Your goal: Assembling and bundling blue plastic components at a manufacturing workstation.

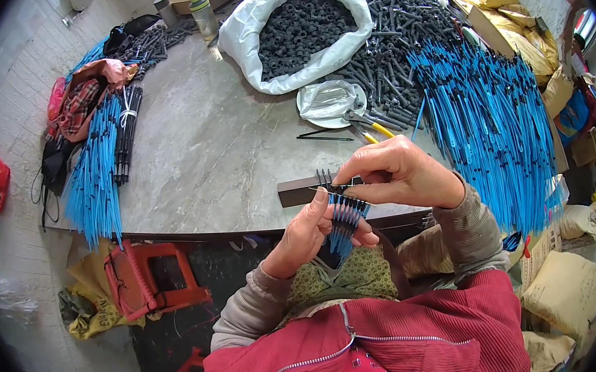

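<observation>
Close to the table's front edge, my left hand (301, 232) is closed round a small fan of thin blue rods with black ends (345, 224), the black ends pointing away from me. My right hand (400, 171) bends over those ends from the right, thumb and fingers pinched together. What the pinch holds is too small to make out. A thin light line crosses the rods between both hands. Just beyond my hands lies a dark brown block (296, 192), partly covered by them. Farther off are pliers with yellow handles (379, 131) and two thin black strips (325, 137).
A white plate (331, 121) carries thin metal pins in clear plastic. Behind it stands an open white sack (243, 48) of black parts, with loose black parts (392, 80) beside it. Blue rods (486, 128) pile up at right; more bundles (100, 180) lie left. A red stool (145, 272) stands below.
</observation>
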A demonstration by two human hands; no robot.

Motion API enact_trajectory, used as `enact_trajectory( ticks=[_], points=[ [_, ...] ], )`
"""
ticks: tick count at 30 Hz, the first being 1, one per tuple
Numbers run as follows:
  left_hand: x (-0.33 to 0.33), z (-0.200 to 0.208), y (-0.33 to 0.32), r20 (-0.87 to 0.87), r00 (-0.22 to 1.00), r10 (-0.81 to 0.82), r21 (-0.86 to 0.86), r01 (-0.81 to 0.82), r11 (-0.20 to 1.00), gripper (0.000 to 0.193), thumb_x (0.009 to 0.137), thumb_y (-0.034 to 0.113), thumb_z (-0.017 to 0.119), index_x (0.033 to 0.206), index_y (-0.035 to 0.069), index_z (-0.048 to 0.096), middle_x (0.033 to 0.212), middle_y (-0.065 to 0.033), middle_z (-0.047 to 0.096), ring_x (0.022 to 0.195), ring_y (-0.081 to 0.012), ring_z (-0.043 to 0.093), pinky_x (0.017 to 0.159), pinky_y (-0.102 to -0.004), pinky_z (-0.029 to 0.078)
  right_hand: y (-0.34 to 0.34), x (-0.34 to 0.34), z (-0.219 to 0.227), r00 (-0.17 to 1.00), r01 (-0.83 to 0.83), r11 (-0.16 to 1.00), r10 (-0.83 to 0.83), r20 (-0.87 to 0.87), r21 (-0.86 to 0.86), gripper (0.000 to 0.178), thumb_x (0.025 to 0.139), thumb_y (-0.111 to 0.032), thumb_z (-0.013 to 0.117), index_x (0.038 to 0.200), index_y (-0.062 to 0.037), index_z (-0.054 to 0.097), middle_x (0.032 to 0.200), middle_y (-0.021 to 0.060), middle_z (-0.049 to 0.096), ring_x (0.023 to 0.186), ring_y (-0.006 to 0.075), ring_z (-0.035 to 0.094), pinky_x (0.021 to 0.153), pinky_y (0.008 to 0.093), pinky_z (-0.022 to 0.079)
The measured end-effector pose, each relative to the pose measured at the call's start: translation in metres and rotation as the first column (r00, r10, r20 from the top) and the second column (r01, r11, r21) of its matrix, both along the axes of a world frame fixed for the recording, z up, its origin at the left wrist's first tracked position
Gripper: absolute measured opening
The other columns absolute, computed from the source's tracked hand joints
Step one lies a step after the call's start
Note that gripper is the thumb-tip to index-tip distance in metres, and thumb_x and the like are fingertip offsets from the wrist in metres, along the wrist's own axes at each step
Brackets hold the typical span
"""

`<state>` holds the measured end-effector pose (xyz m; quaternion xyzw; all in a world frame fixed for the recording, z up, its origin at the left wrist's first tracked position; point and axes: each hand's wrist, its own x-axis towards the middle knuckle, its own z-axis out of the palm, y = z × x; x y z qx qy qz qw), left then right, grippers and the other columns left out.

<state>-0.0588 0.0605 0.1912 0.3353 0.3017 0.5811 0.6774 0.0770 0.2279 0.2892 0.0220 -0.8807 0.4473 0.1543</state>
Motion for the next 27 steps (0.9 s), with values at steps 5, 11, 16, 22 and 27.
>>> enact_trajectory(
  ticks=[5,11,16,22,27],
  points=[
    [0.0,-0.001,0.0,0.015,1.0,-0.004,0.001,0.004,1.0,0.084,0.107,0.059,0.02,0.113,-0.011,0.064,0.102,-0.024,0.072,0.099,-0.0343,0.072,0.087,-0.0365,0.057,-0.002,-0.001,0.001,1.0,0.013,1.0,-0.012,0.02,-0.012,0.019,0.082,-0.006,0.079,0.1,-0.0031,0.073,0.07,-0.0003,0.056,0.057,0.0062,0.042,0.051,0.0259,0.033],
    [0.001,0.0,0.0,0.018,1.0,0.0,0.015,-0.001,1.0,0.081,0.107,0.059,0.022,0.118,-0.011,0.06,0.104,-0.0239,0.071,0.1,-0.0341,0.072,0.088,-0.0375,0.057,-0.006,-0.004,0.002,0.998,0.03,0.999,-0.03,0.056,-0.015,0.018,0.083,-0.008,0.08,0.099,-0.0031,0.072,0.07,-0.0003,0.054,0.059,0.0069,0.042,0.053,0.0265,0.034],
    [0.007,0.0,-0.001,0.063,0.996,0.067,-0.002,-0.067,0.998,0.073,0.109,0.053,0.025,0.121,-0.011,0.058,0.106,-0.0232,0.071,0.102,-0.0315,0.072,0.091,-0.0375,0.056,-0.002,-0.009,-0.015,0.998,0.035,0.999,-0.036,-0.05,-0.025,0.015,0.084,-0.008,0.078,0.097,-0.001,0.072,0.073,0.0022,0.06,0.062,0.0091,0.05,0.057,0.0277,0.041],
    [0.013,0.007,-0.009,0.063,0.949,0.31,-0.097,-0.303,0.948,0.052,0.111,0.038,0.037,0.122,-0.009,0.059,0.109,-0.0203,0.071,0.103,-0.0259,0.071,0.091,-0.0357,0.056,0.005,-0.014,-0.018,0.999,0.036,0.992,-0.039,-0.028,-0.117,0.012,0.087,-0.007,0.076,0.095,0.001,0.071,0.08,0.0056,0.068,0.07,0.0119,0.061,0.065,0.0278,0.049],
    [0.01,0.005,-0.019,-0.052,0.881,0.47,-0.098,-0.473,0.876,0.041,0.109,0.029,0.045,0.119,-0.007,0.062,0.107,-0.0168,0.071,0.096,-0.0218,0.071,0.091,-0.0328,0.055,0.012,-0.015,-0.022,0.999,0.047,0.99,-0.048,0.001,-0.129,0.012,0.087,-0.007,0.076,0.094,0.0008,0.071,0.081,0.0056,0.069,0.072,0.0117,0.062,0.065,0.0277,0.05]
  ],
)
